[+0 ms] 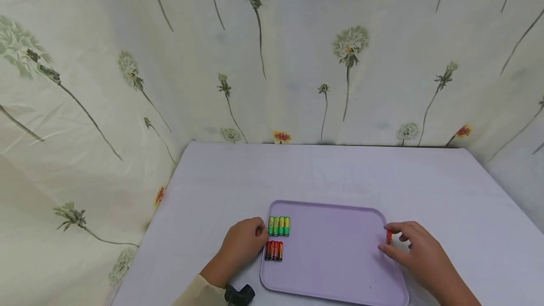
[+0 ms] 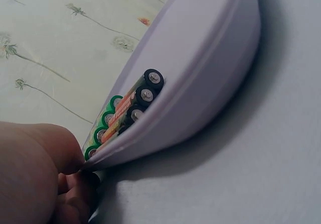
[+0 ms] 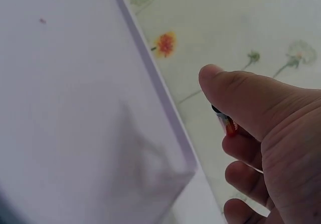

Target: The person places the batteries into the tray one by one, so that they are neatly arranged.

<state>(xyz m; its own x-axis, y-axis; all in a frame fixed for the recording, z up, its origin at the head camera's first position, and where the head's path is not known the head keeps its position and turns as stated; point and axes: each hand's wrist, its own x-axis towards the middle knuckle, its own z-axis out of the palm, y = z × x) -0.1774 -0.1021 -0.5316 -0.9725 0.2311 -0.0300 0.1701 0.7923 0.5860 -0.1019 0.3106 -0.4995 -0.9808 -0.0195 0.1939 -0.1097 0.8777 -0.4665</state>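
Note:
A shallow lilac tray (image 1: 327,254) lies on the table. My left hand (image 1: 244,242) is at its left side, and the left wrist view shows the thumb and fingers pinching the tray's rim (image 2: 165,151). Beside that hand, inside the tray, several green-and-yellow batteries (image 1: 282,226) stand in a row side by side. Nearer to me is a second row, of red batteries with black ends (image 1: 275,251). Over the tray's right edge, my right hand (image 1: 422,251) pinches a single red battery (image 1: 388,237) between thumb and fingers; part of it is hidden by the thumb in the right wrist view.
A pale cloth covers the table (image 1: 238,174), which reaches beyond the tray to the back and sides. Behind and to the left hangs a curtain (image 1: 297,60) printed with dandelions. A black wrist device (image 1: 240,295) sits at my left sleeve.

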